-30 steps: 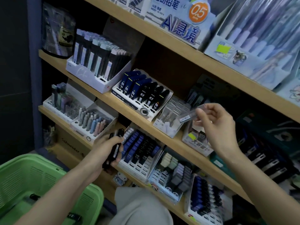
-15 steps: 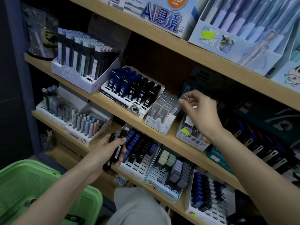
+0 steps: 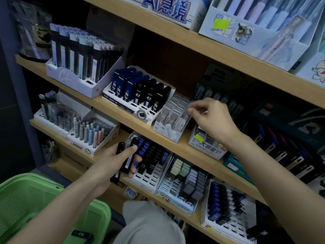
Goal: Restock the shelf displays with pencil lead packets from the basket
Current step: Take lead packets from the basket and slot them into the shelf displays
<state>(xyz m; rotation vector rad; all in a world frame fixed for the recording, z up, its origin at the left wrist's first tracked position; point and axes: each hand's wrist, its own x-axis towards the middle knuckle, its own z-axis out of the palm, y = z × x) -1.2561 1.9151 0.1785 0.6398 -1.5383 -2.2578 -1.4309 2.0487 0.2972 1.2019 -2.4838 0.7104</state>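
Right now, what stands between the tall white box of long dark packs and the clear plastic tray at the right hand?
The head view shows a white slotted tray of dark blue and black lead packets between them, on the same wooden shelf.

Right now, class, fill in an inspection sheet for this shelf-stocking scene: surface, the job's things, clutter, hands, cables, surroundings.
Surface: wooden shelf carries display trays side by side.
Job's things: black lead packets in the left hand; clear packet at the clear tray; one dark packet lies in the green basket.
Clutter: nothing seen.
Hands: left hand grips the black lead packets; right hand pinches the clear packet.
Cables: nothing seen.
Surroundings: pen displays on the shelf above.
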